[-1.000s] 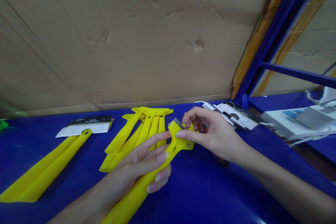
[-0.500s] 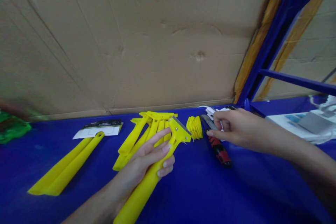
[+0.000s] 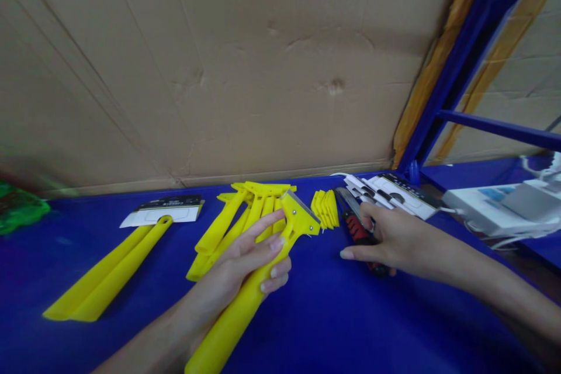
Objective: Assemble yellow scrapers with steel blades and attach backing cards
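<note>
Head view: a sheet of creased brown cardboard (image 3: 219,70) fills the upper frame behind a blue table (image 3: 350,327), with a blue metal frame (image 3: 456,70) at 1 o'clock and a white box (image 3: 495,201) at 3 o'clock. The left hand (image 3: 232,272), at 6 o'clock, is half closed around a yellow plastic scraper (image 3: 228,327), its metal-edged head (image 3: 298,216) pointing toward 12 o'clock. The right hand (image 3: 394,245), at 4 o'clock, curls around a red-and-black utility knife (image 3: 357,228), with the index finger reaching out. A stack of yellow scrapers (image 3: 228,228) lies just behind the left hand, two more scrapers (image 3: 105,274) lie at 9 o'clock, and loose yellow scraper heads (image 3: 325,209) sit beside the knife. White cards (image 3: 394,196) carry dark print too small to read.
</note>
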Action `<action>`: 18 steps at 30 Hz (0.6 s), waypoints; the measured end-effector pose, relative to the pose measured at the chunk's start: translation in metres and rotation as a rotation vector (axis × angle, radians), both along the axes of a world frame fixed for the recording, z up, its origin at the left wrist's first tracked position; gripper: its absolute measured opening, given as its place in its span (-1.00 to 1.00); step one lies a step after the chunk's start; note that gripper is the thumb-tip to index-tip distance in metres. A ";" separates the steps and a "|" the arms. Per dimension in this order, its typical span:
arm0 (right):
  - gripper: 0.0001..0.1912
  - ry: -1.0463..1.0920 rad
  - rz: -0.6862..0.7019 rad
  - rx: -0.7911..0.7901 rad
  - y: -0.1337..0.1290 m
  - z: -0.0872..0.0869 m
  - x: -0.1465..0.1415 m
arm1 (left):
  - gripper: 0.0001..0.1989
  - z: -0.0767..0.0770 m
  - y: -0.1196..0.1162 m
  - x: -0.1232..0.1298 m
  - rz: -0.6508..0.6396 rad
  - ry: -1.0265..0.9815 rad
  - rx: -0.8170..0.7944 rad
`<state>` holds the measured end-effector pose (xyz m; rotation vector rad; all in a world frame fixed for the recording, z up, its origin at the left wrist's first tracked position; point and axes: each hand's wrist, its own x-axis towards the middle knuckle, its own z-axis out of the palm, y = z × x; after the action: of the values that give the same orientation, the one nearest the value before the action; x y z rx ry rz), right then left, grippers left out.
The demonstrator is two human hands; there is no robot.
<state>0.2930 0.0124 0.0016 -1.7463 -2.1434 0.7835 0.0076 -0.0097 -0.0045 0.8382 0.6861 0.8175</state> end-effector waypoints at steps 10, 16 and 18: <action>-0.73 0.063 -0.040 0.247 -0.001 0.012 0.007 | -0.16 0.007 -0.004 0.000 -0.009 0.048 0.019; -0.67 0.535 -0.073 0.051 -0.010 0.038 0.007 | -0.12 0.009 -0.003 0.000 -0.012 0.038 -0.002; -0.65 0.650 -0.093 0.005 -0.012 0.044 0.008 | -0.14 0.008 -0.002 -0.001 -0.009 0.034 -0.016</action>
<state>0.3015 0.0006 0.0451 -1.3230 -1.6126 1.1253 0.0071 -0.0120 0.0036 0.8416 0.7175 0.7901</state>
